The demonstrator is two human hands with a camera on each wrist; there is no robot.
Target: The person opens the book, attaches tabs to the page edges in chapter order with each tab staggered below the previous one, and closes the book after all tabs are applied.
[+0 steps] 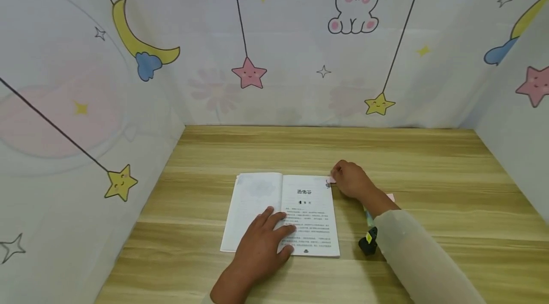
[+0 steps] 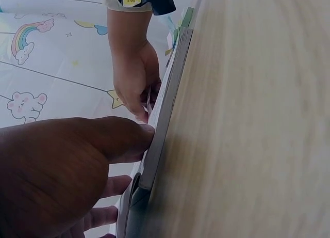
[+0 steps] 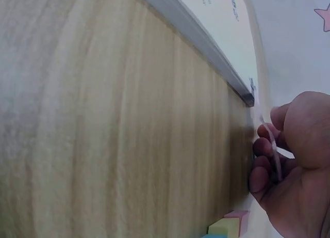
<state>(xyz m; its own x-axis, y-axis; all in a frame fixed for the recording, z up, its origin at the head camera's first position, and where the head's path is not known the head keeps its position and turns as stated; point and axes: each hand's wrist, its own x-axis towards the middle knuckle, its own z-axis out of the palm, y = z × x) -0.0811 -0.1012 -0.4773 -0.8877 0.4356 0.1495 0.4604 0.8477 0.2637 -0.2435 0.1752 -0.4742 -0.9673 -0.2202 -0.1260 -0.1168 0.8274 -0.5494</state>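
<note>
An open book [image 1: 306, 213] lies on the wooden table, with printed text on its right page. My left hand [image 1: 263, 244] rests on the lower part of the book with fingers spread, its thumb on the right page near the bottom edge. At the top right corner of that page, my right hand [image 1: 352, 181] pinches a small pale pink sticky note [image 3: 274, 145] between thumb and fingers. One end of the note reaches the page corner, beside a small dark drawing. Whether it is stuck there I cannot tell.
Partly hidden under the right forearm are coloured sticky-note pads [image 3: 232, 225] in pink, yellow and blue. A black wrist camera [image 1: 368, 242] sits on the right sleeve. Patterned white cloth [image 1: 291, 104] encloses the wooden table [image 1: 429, 166] at the back and sides.
</note>
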